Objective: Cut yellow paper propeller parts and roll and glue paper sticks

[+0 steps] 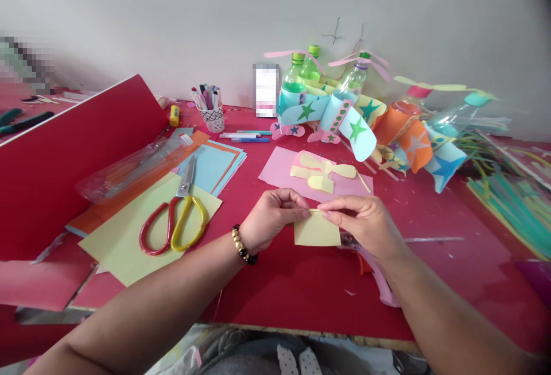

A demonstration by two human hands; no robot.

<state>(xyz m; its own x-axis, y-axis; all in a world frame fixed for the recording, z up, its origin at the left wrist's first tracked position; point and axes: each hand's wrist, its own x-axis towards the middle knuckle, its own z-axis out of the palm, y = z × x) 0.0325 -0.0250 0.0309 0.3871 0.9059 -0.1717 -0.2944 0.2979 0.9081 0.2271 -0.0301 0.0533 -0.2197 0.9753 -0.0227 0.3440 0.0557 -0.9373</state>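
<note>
Between my two hands hangs a small pale yellow piece of paper [317, 231], its upper edge pinched and seemingly folded or rolled over. My left hand [275, 217] grips the upper left corner between thumb and finger. At the upper right corner, the thumb and fingertips of my right hand [359, 220] close on the same edge. Just beyond the hands, a pink sheet [275, 171] lies on the red table, carrying a yellow paper propeller [344, 170] and a rounded yellow cutout [321, 184].
Scissors [185, 191] with red and yellow handles rest on yellow paper [129, 248] at left. Behind stand a cup of pens [212, 116], a phone [266, 91] and several bottle planes [344, 99]. Paper strips [503, 203] lie right. A red board [86, 151] leans at left.
</note>
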